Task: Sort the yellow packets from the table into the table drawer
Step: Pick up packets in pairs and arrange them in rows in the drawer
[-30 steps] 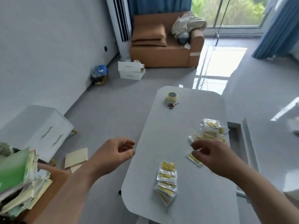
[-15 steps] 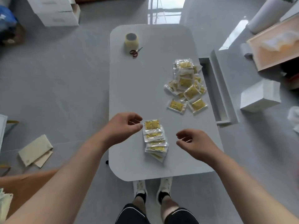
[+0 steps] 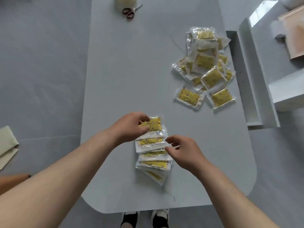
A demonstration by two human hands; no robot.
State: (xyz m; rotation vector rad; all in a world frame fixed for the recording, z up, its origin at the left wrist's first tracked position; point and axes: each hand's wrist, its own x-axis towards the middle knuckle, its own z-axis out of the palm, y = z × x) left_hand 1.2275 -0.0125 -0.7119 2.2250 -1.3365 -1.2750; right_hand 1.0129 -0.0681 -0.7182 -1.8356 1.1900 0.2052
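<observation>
A row of overlapping yellow packets [image 3: 153, 155] in clear wrap lies near the front of the grey table [image 3: 131, 71]. My left hand [image 3: 130, 127] pinches the far packet of that row [image 3: 154, 123] between thumb and fingers. Beside the row's right edge hovers my right hand [image 3: 182, 150], fingers loosely curled and holding nothing. A loose heap of several more yellow packets [image 3: 205, 66] sits at the table's right side. The open white drawer [image 3: 248, 76] juts out from the table's right edge, next to the heap.
Scissors [image 3: 130, 11] and a roll of tape [image 3: 125, 0] lie at the table's far end. A white box [image 3: 287, 89] and a wooden tray [image 3: 294, 38] stand on the floor right of the drawer. Cardboard pieces [image 3: 7, 145] lie on the floor at left. My feet [image 3: 144, 218] show below the table's front edge.
My view has tilted down and closer to the table. My left hand reached onto the row and took hold of its far packet. My right hand moved in to the row's right edge.
</observation>
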